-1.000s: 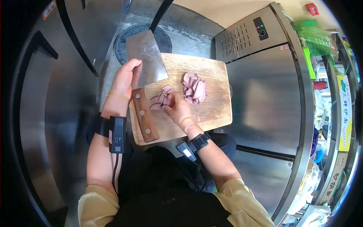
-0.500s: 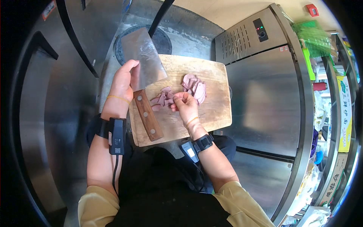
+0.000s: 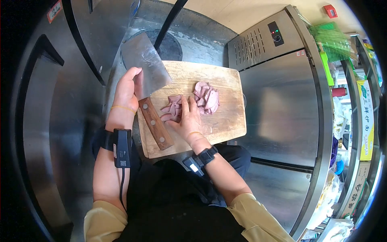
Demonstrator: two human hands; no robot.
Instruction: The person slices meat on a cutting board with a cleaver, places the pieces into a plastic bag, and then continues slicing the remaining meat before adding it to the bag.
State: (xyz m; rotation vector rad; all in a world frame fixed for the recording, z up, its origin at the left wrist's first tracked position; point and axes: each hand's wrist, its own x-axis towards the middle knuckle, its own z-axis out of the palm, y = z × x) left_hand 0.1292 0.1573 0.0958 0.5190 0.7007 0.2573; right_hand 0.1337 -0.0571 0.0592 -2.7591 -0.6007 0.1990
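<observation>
A cleaver (image 3: pixel 150 66) with a broad metal blade and a riveted wooden handle is tilted over the left side of the cutting board. My left hand (image 3: pixel 128 88) is closed around the blade near the handle. On the wooden cutting board (image 3: pixel 223 123) lie two groups of pinkish meat slices. The larger pile of meat slices (image 3: pixel 207 99) is right of centre. Beside the smaller pile of meat slices (image 3: pixel 173 107), my right hand (image 3: pixel 188 122) rests with fingers spread, its fingertips between the two groups and partly covering the smaller one.
A round dark lid-like disc (image 3: pixel 171 48) lies behind the board. Steel refrigerator doors (image 3: pixel 282 109) stand on the right and a steel cabinet (image 3: pixel 80 121) on the left. Shelving with packages (image 3: pixel 365 121) is at the far right.
My right hand has moved left and its fingers have gone from pinched to spread, beside the smaller pile. The cleaver in my left hand has shifted slightly left and down.
</observation>
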